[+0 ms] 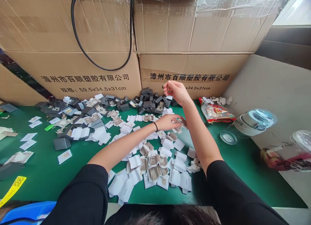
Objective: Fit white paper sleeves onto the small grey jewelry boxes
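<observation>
Right beside the right arm (202,137), one little crumpled paper piece (179,128) at the fingertips (178,117) of the left hand (166,122). With fingers bent and close to it; cannot tell if pinched or just touched. Farther up, the right hand (177,93), with fingers curled in; cannot tell about anything inside.

Just left of the right hand, a heap of small dark boxes (147,104), too many to count, some open with tan paper (160,106) inside. Well left of the left hand, another pile of dark boxes and white cards (77,133). Closer in, below the left hand, lots of folded paper bits (157,160), white and tan. Behind both hands, two big cardboard boxes (73,64) with black writing (85,78). To the right of the hands, one red bag (215,111) with white scraps (215,100) on top, then one clear bottle (243,126) with a bluish lid (261,117). Far down to the left, one blue tub (31,210) and one yellow strip (14,188).
</observation>
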Available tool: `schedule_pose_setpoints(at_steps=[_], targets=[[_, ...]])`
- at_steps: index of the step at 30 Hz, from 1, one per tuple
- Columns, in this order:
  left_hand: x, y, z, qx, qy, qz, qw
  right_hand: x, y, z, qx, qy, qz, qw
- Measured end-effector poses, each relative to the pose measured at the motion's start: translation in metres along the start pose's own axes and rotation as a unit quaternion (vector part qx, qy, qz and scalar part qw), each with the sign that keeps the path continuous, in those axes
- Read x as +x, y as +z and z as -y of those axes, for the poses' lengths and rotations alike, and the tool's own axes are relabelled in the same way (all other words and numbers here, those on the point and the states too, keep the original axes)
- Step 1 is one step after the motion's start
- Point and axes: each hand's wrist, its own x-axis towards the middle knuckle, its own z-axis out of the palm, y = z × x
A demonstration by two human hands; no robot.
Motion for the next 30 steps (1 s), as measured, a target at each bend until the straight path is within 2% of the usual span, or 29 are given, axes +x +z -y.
schedule_pose_setpoints(at_steps=[3,5,7,10,13,15,17,19,22,26,28,30], targets=[[-0.006,-0.013,0.006,0.175,0.044,0.007,0.984,-0.012,0.005,-0.010,-0.046,0.009,0.040,0.998],[-0.011,-0.017,0.010,0.294,0.066,0.010,0.953,-0.024,0.004,-0.018,-0.114,-0.003,0.053,0.992],[-0.017,-0.018,0.015,0.391,0.086,-0.011,0.916,-0.038,0.003,-0.025,-0.205,-0.030,0.053,0.977],[-0.022,-0.015,0.021,0.477,0.144,-0.032,0.867,-0.058,0.006,-0.026,-0.335,-0.078,0.028,0.939],[-0.023,-0.010,0.022,0.507,0.226,0.025,0.831,-0.066,0.015,-0.022,-0.378,-0.110,0.049,0.918],[-0.024,-0.004,0.016,0.484,0.307,0.099,0.813,-0.064,0.025,-0.023,-0.340,-0.082,0.131,0.928],[-0.026,0.000,0.002,0.411,0.403,0.175,0.799,-0.060,0.037,-0.029,-0.236,0.001,0.273,0.933],[-0.028,0.003,-0.015,0.316,0.473,0.227,0.791,-0.056,0.050,-0.038,-0.119,0.091,0.361,0.920],[-0.024,0.001,-0.039,0.212,0.485,0.284,0.800,-0.055,0.072,-0.044,0.022,0.167,0.431,0.887],[-0.014,0.000,-0.052,0.168,0.445,0.329,0.816,-0.053,0.100,-0.038,0.112,0.164,0.471,0.860],[-0.010,0.004,-0.052,0.168,0.456,0.339,0.806,-0.050,0.111,-0.038,0.144,0.155,0.493,0.844],[-0.008,0.011,-0.053,0.164,0.486,0.353,0.782,-0.048,0.121,-0.046,0.159,0.182,0.484,0.841]])
